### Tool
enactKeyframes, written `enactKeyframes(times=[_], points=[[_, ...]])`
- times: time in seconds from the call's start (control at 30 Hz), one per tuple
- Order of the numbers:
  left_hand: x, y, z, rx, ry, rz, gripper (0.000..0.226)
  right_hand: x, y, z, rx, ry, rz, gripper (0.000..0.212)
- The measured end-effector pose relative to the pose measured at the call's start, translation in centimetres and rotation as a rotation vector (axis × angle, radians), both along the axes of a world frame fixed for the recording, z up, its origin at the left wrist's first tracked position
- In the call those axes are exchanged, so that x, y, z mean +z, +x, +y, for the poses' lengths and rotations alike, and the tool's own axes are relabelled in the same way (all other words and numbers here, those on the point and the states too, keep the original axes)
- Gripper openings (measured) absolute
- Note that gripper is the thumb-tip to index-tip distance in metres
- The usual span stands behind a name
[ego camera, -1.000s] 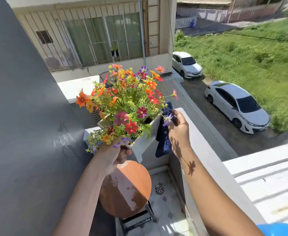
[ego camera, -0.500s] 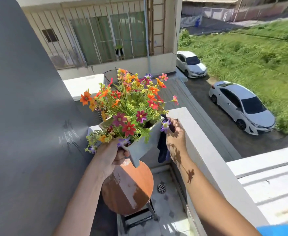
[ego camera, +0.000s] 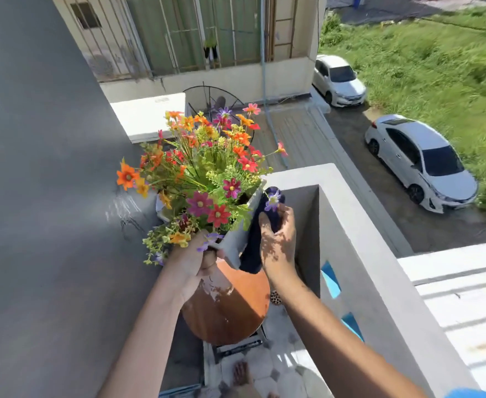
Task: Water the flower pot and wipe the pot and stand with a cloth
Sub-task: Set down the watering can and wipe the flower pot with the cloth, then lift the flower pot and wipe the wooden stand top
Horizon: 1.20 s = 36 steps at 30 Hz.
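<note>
A white square flower pot (ego camera: 234, 237) full of orange, red and purple flowers (ego camera: 207, 165) is held tilted in the air above a round orange stand (ego camera: 236, 308). My left hand (ego camera: 191, 261) grips the pot's near corner from below. My right hand (ego camera: 277, 242) presses a dark blue cloth (ego camera: 254, 248) against the pot's right side. The stand's top shows wet patches and pale worn spots. Its dark legs (ego camera: 237, 347) show just beneath it.
A grey wall (ego camera: 41, 196) rises close on the left. A grey balcony parapet (ego camera: 359, 248) with blue openings runs along the right. Below lie a tiled floor with a round drain (ego camera: 275, 297) and a bare foot (ego camera: 241, 373). Two white cars are parked far below.
The view has shifted, so pot and hands sit lower in frame. My right hand has slid the cloth down along the pot's right side. My left hand keeps its grip.
</note>
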<state>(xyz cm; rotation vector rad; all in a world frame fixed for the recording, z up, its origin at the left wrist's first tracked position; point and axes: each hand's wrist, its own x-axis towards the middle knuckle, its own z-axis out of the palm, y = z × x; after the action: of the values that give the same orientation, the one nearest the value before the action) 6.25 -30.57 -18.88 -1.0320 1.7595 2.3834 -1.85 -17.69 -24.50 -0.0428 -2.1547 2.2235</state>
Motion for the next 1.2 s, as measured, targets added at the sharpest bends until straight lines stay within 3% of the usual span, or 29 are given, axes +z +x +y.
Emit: enactKeyframes(times=[0.17, 0.4, 0.57, 0.67, 0.8, 0.9, 1.1, 1.2], points=[[-1.2, -1.9, -1.6, -0.003, -0.018, -0.009, 0.039, -0.8, -0.8, -2.4, 0.034, 0.051, -0.002, 0.026], [-3.8, -4.3, -5.2, 0.031, -0.024, 0.006, 0.069, -4.2, -0.8, -4.6, 0.252, 0.109, -0.066, 0.03], [-4.8, -4.7, -6.8, 0.102, 0.005, -0.015, 0.032, -9.7, -1.6, -5.3, 0.327, 0.312, -0.208, 0.034], [-5.4, -5.4, -7.8, 0.102, 0.001, 0.009, 0.035, -12.9, -2.1, -5.8, 0.43, 0.422, -0.348, 0.036], [-7.0, -7.2, -9.2, 0.141, -0.018, 0.024, 0.033, -17.1, -1.8, -7.4, 0.519, 0.45, -0.367, 0.035], [-9.1, -8.7, -9.8, 0.189, -0.051, -0.044, 0.032, -20.5, -0.6, -8.8, 0.636, 0.572, -0.229, 0.042], [-10.6, -9.8, -9.9, 0.206, -0.083, -0.099, 0.031, -27.5, 3.0, -9.4, 1.183, 1.073, 0.198, 0.042], [-11.1, -9.9, -10.1, 0.228, -0.062, -0.126, 0.021, -29.4, 3.4, -9.7, 1.247, 1.118, 0.411, 0.039]])
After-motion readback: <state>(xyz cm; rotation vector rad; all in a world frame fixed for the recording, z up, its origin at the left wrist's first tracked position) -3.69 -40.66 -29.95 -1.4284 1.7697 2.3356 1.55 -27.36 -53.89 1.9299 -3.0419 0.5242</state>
